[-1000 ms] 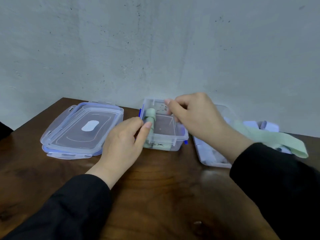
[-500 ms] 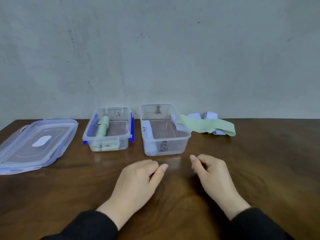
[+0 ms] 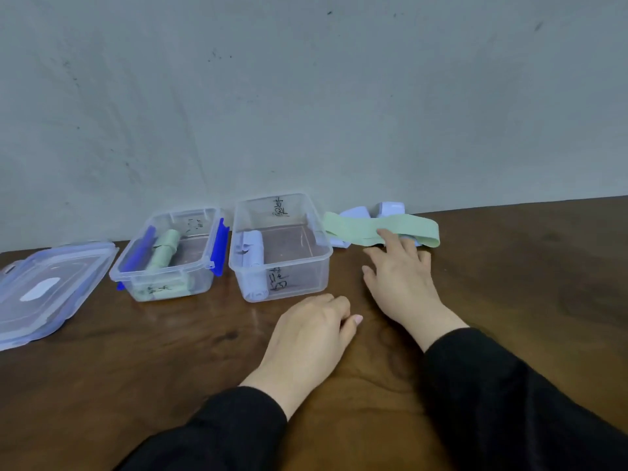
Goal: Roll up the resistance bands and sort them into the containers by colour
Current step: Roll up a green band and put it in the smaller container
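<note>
The green band (image 3: 380, 229) lies unrolled on the desk (image 3: 509, 300), long axis running left to right, under the fingertips of the open right hand (image 3: 401, 277). The left hand (image 3: 312, 331), loosely curled and empty, rests nearer the person.

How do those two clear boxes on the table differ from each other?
The left container has blue clips on its sides; the right container shows none. The left one holds rolled green bands, while the right one holds rolled pale lilac bands. The right container looks taller and stands nearer the right hand. Both are clear plastic, lidless, bear black handwriting and stand upright on the wooden table.
</note>
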Motion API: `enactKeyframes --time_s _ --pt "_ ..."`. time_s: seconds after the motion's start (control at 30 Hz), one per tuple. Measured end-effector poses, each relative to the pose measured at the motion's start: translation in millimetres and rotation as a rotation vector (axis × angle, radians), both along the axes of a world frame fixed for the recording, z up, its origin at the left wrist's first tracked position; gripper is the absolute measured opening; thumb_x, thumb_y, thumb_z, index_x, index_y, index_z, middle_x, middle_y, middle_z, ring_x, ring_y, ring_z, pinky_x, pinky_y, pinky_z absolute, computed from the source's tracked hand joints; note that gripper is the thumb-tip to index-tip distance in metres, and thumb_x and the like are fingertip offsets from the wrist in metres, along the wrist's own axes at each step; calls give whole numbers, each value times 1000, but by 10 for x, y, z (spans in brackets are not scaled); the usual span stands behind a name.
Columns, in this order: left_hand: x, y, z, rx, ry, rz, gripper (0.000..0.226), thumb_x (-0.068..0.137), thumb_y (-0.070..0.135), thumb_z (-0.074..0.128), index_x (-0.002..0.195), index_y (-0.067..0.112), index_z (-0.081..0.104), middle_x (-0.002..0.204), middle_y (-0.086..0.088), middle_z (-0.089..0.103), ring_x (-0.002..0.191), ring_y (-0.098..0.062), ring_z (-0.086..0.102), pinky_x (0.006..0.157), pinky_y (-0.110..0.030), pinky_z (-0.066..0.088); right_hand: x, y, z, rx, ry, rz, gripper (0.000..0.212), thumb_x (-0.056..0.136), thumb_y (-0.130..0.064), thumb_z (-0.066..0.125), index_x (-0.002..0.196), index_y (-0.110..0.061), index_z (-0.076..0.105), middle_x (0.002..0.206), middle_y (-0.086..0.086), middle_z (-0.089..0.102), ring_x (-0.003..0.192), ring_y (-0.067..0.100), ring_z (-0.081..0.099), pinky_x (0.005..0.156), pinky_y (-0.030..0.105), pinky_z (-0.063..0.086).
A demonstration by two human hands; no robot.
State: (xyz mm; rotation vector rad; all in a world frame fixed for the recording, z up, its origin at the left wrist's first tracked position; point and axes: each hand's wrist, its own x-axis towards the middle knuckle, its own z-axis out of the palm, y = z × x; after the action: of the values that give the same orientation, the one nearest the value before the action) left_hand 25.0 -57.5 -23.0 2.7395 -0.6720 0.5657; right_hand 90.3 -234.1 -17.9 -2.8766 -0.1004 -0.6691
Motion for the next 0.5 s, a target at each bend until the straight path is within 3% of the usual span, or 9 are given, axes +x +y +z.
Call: enactKeyframes --time_s 0.1,0.23,0.37,0.5 --pt "19 -20 4 32 -16 8 35 97 50 44 71 27 46 65 10 46 60 -8 46 55 -25 42 242 27 -26 -123 12 -46 30 96 -36 46 104 -21 71 155 5 34 140 30 28 111 58 21" --pt "17 -35 16 37 -31 18 35 97 51 43 70 28 43 64 10 45 60 -7 46 54 -24 43 466 -80 -93 -119 110 -111 40 101 -37 35 119 -18 66 153 3 35 147 27 19 117 62 3" --pt "23 -29 15 28 -23 32 35 97 52 40 71 29 43 65 10 47 61 -7 48 56 -23 44 497 -65 -72 -76 19 -78 37 99 -31 43 130 -14 54 139 2 49 142 24 30 116 62 6" --pt "26 -34 16 18 -17 29 34 98 52 39 72 29 44 66 9 49 63 -8 50 57 -24 45 410 -77 65 72 -306 -7 19 94 -19 57 111 -16 65 107 -1 66 109 21 60 117 49 17"
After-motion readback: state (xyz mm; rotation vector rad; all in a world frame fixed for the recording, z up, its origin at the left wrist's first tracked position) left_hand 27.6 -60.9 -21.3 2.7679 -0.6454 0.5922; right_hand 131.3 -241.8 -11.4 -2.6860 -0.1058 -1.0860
